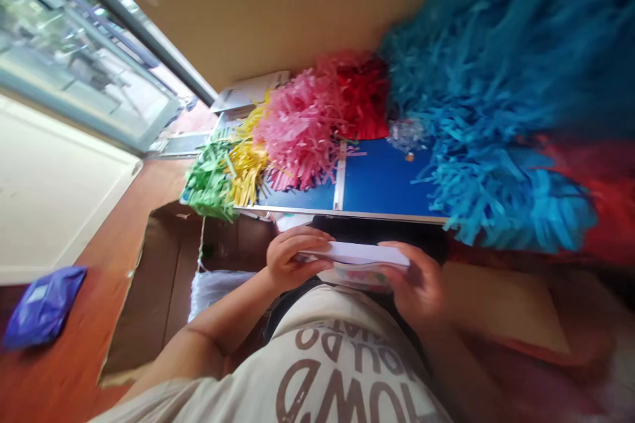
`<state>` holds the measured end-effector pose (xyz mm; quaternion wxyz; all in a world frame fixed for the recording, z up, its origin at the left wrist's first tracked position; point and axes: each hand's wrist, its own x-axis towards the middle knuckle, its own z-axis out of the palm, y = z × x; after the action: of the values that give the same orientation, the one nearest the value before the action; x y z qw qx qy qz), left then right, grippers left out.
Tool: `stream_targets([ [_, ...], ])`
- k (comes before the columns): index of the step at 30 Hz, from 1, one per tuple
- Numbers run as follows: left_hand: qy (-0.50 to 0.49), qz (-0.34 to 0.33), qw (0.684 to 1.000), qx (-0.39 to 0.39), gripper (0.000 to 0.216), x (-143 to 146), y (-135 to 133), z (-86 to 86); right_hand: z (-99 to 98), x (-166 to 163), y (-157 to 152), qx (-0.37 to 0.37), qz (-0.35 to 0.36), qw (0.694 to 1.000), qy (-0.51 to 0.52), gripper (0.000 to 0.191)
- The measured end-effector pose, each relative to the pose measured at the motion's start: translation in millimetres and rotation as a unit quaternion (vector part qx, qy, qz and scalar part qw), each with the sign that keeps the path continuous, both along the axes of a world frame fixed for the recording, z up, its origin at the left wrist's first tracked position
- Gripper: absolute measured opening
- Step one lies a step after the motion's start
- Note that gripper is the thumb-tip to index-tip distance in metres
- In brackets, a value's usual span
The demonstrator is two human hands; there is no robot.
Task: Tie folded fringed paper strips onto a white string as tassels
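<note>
Close to my body, both hands grip a flat white pack [364,254] by its two ends. My left hand [297,256] has its fingers over the left end and its thumb below. On the right end, my right hand [419,281] holds it in the same way. Whether the pack is a thin box or stacked paper, I cannot tell. Just beneath it shows something clear with coloured bits [354,275], partly hidden by the pack and the hands.
Ahead stands a blue table [387,178] bearing green [213,175], yellow [248,172], pink [302,125], red [364,99] and blue [496,178] fringed tissue bundles. A cardboard box [163,277] is at left, with a purple plastic package [44,307] on the floor beyond.
</note>
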<state>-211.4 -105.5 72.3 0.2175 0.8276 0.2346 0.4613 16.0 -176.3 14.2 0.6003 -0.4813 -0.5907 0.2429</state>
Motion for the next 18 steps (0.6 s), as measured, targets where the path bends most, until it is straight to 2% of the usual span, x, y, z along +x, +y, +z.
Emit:
stream_targets([
  [2,-0.052,0.011,0.998,-0.031,0.038,3.2,-3.6,-9.9,-0.3,7.8,1.6,0.017,0.015,1.0,-0.003,0.027],
  [5,-0.101,0.003,0.993,-0.06,0.034,7.2,-3.5,-19.6,5.1,16.4,8.7,0.06,0.041,0.994,-0.077,0.029],
  [9,-0.143,-0.022,0.987,-0.073,0.025,9.9,3.1,-21.7,11.6,19.0,20.2,0.098,0.024,0.988,-0.116,0.025],
  [14,-0.164,-0.043,0.981,-0.099,0.019,6.0,15.4,-25.7,8.6,18.3,34.8,0.124,0.012,0.985,-0.119,0.018],
  [18,-0.151,-0.039,0.981,-0.114,0.021,-2.0,19.4,-28.6,8.6,17.5,40.8,0.121,0.034,0.984,-0.129,0.017],
])
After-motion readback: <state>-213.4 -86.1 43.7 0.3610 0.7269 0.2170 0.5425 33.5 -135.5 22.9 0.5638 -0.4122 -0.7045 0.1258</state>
